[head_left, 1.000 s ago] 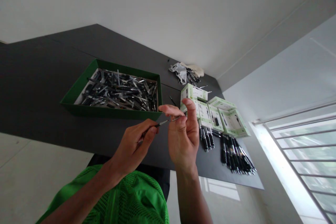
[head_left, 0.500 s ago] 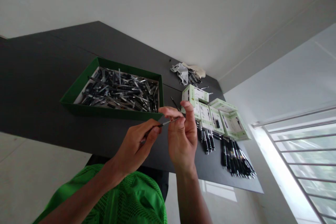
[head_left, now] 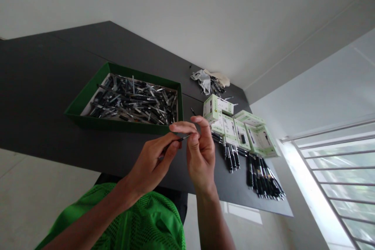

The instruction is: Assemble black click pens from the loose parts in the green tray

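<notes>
A thin black pen (head_left: 183,138) spans the short gap between my two hands, over the front part of the table. My left hand (head_left: 152,160) is closed around its dark body, with thumb and forefinger near the front. At the pen's other end, my right hand (head_left: 201,160) pinches with thumb against fingers, the forefinger stretched out to the left. That end is covered by the fingers, so I cannot tell whether a separate part sits there. Just beyond the hands stands a green box (head_left: 140,125) filled with many loose dark and clear pen pieces.
On the dark table (head_left: 38,86), open pale-green cartons (head_left: 230,127) stand to the right. Before them lie a small group of pens (head_left: 231,158) and a larger bundle (head_left: 263,177). Crumpled whitish cloth (head_left: 202,80) with more pens lies by the wall. A barred window (head_left: 342,187) is at far right.
My right hand has shifted left toward my left hand, so less of the pen shows between them. My left hand has stayed nearly still.
</notes>
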`<state>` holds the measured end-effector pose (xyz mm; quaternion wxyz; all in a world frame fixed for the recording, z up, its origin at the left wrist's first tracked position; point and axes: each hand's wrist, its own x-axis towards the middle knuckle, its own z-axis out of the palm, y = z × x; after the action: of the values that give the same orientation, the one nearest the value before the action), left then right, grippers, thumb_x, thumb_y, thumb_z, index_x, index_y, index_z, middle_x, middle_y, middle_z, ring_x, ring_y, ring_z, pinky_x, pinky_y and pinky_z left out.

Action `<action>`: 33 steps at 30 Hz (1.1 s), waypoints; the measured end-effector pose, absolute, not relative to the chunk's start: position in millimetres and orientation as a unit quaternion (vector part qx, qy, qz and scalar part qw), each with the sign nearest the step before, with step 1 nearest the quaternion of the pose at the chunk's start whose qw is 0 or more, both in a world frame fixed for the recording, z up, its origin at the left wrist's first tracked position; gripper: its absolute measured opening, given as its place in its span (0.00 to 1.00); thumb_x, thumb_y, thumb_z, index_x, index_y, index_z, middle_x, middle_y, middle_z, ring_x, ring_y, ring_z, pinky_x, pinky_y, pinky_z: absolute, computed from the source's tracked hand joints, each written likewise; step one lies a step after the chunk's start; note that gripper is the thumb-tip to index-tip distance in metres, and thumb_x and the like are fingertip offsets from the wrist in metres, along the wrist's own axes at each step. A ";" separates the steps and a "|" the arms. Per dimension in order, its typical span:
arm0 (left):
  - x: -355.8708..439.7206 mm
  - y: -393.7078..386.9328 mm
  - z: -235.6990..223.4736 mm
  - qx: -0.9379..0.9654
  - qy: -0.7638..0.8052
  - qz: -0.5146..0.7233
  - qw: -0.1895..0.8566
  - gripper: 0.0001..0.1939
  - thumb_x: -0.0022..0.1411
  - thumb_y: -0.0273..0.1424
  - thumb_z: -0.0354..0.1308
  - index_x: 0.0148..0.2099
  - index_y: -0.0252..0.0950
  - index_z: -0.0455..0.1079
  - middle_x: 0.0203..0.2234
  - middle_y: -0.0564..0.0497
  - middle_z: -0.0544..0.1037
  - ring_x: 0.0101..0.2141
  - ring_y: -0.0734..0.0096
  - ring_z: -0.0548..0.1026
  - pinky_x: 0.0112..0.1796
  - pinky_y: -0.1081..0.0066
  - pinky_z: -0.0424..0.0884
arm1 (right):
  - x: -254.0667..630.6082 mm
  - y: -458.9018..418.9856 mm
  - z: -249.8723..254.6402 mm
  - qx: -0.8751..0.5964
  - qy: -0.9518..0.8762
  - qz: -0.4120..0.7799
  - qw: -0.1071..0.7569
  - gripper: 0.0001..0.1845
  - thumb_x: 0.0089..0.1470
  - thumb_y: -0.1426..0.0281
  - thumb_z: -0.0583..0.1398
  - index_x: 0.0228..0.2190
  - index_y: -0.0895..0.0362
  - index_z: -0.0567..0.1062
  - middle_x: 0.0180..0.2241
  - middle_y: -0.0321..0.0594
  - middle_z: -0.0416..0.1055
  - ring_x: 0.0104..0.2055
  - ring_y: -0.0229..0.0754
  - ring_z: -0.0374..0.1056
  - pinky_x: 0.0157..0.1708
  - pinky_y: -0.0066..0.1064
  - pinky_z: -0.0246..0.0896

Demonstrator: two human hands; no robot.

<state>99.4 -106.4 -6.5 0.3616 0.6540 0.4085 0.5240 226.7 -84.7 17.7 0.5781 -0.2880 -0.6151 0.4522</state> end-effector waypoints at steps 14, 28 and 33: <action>88.4 -96.6 -17.8 0.588 0.439 0.522 0.435 0.19 0.79 0.46 0.47 0.42 0.38 0.68 0.24 0.58 0.60 0.24 0.73 0.59 0.28 0.70 0.56 | 353.1 -76.9 -17.0 -0.607 -0.738 0.093 0.280 0.13 0.70 0.67 0.56 0.45 0.53 0.80 0.43 0.44 0.79 0.48 0.51 0.72 0.50 0.44 0.64; 95.7 -92.9 -21.7 0.634 0.374 0.476 0.482 0.20 0.81 0.45 0.42 0.39 0.39 0.62 0.32 0.53 0.66 0.33 0.70 0.64 0.35 0.69 0.61 | 405.2 -59.7 -13.0 -0.674 -0.705 -0.051 0.215 0.13 0.67 0.67 0.57 0.42 0.54 0.82 0.43 0.45 0.80 0.47 0.54 0.69 0.52 0.46 0.61; 94.3 -91.9 -27.5 0.633 0.381 0.479 0.474 0.21 0.81 0.46 0.40 0.38 0.39 0.61 0.32 0.53 0.65 0.35 0.67 0.64 0.38 0.67 0.62 | 414.3 -52.8 -17.0 -0.675 -0.710 -0.082 0.180 0.12 0.67 0.68 0.58 0.42 0.53 0.83 0.44 0.44 0.80 0.48 0.55 0.67 0.52 0.47 0.60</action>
<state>94.3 -91.9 -27.5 0.4744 0.6329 0.3808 0.4789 414.3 -52.8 -17.0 0.1799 -0.6754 -0.7104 -0.0822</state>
